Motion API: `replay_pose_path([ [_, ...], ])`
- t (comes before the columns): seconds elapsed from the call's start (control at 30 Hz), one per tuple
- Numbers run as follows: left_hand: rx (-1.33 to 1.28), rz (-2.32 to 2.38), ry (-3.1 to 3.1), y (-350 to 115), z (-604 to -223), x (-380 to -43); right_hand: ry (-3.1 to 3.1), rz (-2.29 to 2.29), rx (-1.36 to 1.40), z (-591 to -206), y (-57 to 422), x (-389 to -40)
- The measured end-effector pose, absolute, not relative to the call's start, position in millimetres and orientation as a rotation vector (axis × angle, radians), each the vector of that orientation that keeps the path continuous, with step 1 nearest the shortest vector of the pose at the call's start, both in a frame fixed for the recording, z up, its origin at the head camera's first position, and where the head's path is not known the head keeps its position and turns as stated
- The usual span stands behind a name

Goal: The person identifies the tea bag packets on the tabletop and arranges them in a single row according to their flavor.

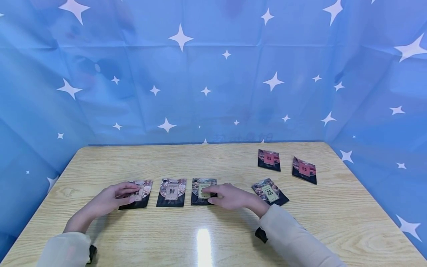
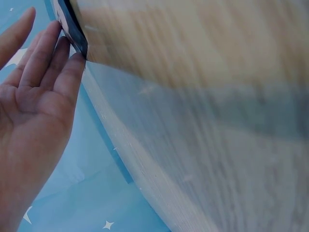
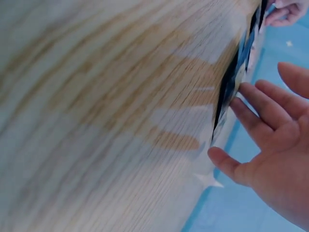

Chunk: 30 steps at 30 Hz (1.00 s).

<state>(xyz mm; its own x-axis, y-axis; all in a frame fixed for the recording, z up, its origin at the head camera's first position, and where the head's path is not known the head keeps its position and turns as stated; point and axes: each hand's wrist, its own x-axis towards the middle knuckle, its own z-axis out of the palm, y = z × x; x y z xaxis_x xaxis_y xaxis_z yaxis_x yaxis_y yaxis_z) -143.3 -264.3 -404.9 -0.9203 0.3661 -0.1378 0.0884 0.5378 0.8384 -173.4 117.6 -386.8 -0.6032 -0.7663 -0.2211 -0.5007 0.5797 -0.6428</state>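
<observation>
Three flat black sachets with floral prints lie in a row on the table. My left hand (image 1: 111, 197) rests its fingertips on the leftmost sachet (image 1: 145, 188), which has a pink label. Its fingers are nearly straight in the left wrist view, tips at the sachet's edge. In the middle lies a sachet with a pale pink label (image 1: 171, 193), touched by neither hand. On the right sachet of the row, with a green label (image 1: 199, 190), the extended fingers of my right hand (image 1: 231, 196) press down. The right wrist view shows these fingers spread and lightly bent against it.
Another green-labelled sachet (image 1: 270, 191) lies tilted beyond my right forearm. Two red-labelled sachets (image 1: 269, 160) (image 1: 304, 170) lie at the table's back right. A blue star-patterned curtain (image 1: 213, 92) hangs behind the wooden table (image 1: 160, 237).
</observation>
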Motion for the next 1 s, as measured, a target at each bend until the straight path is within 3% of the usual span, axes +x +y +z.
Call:
replay_pose_path([
  [0.47,0.367,1.334,2.481,-263,-404,-144,2.299,-0.929,-1.013,-380,132,-177],
  [1.0,0.360,1.323,2.483,-263,-404,-143,2.347,-1.046,-0.920,-370,190,-178],
])
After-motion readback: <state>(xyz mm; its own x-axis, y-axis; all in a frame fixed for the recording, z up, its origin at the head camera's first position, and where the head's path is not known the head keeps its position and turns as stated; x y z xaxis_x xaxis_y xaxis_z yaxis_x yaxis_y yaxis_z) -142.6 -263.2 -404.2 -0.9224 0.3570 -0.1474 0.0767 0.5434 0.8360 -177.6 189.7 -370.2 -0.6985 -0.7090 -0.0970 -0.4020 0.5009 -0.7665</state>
